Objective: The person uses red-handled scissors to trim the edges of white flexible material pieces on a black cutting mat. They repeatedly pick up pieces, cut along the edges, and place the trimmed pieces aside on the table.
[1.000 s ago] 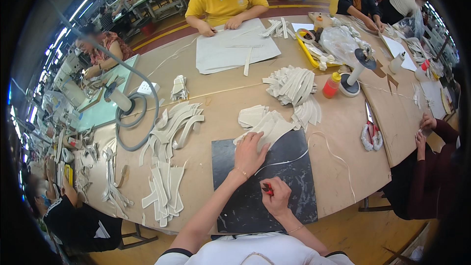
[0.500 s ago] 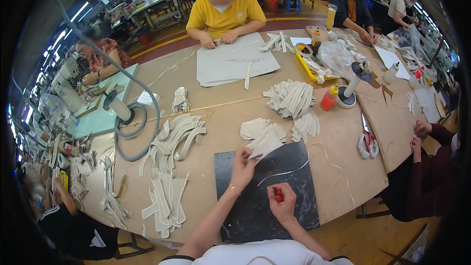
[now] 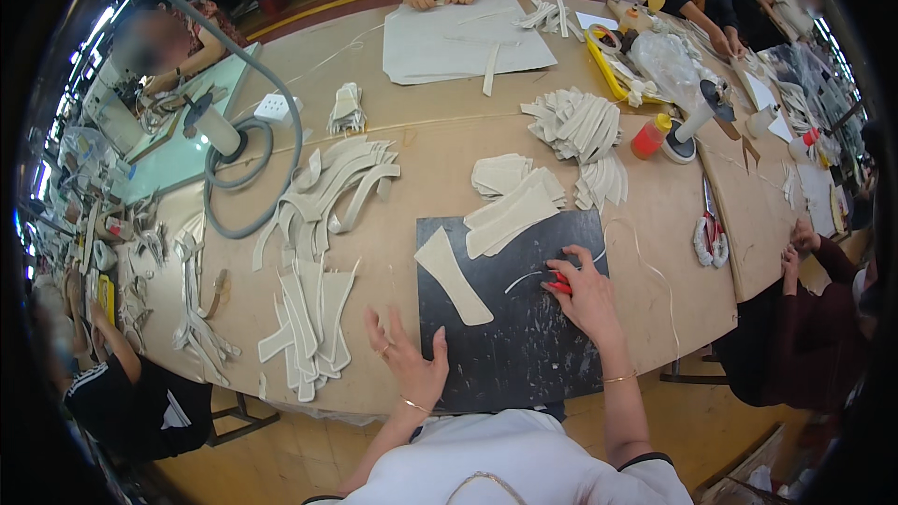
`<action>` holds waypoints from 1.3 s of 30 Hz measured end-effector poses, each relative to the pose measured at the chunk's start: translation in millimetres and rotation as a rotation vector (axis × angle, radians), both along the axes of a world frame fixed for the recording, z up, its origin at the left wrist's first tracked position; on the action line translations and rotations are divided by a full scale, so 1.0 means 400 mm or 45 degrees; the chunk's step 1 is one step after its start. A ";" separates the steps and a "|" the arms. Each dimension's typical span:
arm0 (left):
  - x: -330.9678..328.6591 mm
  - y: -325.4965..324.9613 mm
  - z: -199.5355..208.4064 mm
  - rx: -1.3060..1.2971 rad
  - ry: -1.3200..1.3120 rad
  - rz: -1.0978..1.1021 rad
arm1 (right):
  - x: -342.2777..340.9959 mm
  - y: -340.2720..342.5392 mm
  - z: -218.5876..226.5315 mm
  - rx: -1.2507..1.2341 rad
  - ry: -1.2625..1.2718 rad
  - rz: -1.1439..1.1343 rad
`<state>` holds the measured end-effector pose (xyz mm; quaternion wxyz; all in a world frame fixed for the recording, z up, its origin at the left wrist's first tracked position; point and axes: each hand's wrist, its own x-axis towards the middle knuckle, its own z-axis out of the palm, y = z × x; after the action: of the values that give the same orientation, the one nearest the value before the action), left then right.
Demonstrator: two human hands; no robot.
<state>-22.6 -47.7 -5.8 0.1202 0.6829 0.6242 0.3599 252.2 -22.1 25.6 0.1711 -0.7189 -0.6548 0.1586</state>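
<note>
A black cutting mat lies in front of me. On its left part rests a cream waisted piece, flat and slanted. My left hand is open and empty, fingers spread, at the mat's left edge below that piece. Over the mat's right side, my right hand is closed round small red-handled snips, whose blades I cannot make out. A thin white strip lies on the mat beside the right fingers. More cream pieces are stacked across the mat's far edge.
Left of the mat lie piles of cream strips and curved pieces. Beyond are a grey hose, a fanned cream stack and a red bottle. Scissors lie at right. Several co-workers sit around the table.
My left hand has drawn back toward me from the cream pieces and opened. One piece now lies alone on the mat. My right hand moved up and right with the snips. The view has shifted.
</note>
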 end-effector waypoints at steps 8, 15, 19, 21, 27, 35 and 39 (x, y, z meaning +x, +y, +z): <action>-0.035 0.144 0.011 -0.130 0.426 -0.861 | -0.018 0.006 -0.015 -0.008 -0.095 0.061; 0.072 0.030 0.025 -0.341 0.322 -0.741 | 0.032 -0.216 0.247 -0.086 0.886 -0.067; 0.124 0.001 0.079 -0.159 -0.258 -0.813 | 0.005 -0.225 0.288 -0.086 1.220 -0.266; 0.125 0.018 0.118 -0.222 -0.520 -0.784 | -0.026 -0.169 0.260 -0.139 1.193 -0.243; 0.093 0.099 0.182 -0.510 -1.191 -0.656 | -0.141 -0.041 0.215 -0.196 1.010 0.069; 0.021 0.143 0.137 -0.481 -1.454 -0.074 | -0.102 -0.060 0.209 -0.331 0.635 0.046; -0.098 0.227 0.106 -0.288 -1.592 0.028 | 0.030 -0.157 0.190 -0.366 0.438 -0.197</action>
<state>-61.7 43.1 36.8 0.5298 0.3205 0.4772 0.6236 264.2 -84.9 101.6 0.1875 -0.7462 -0.5298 0.3568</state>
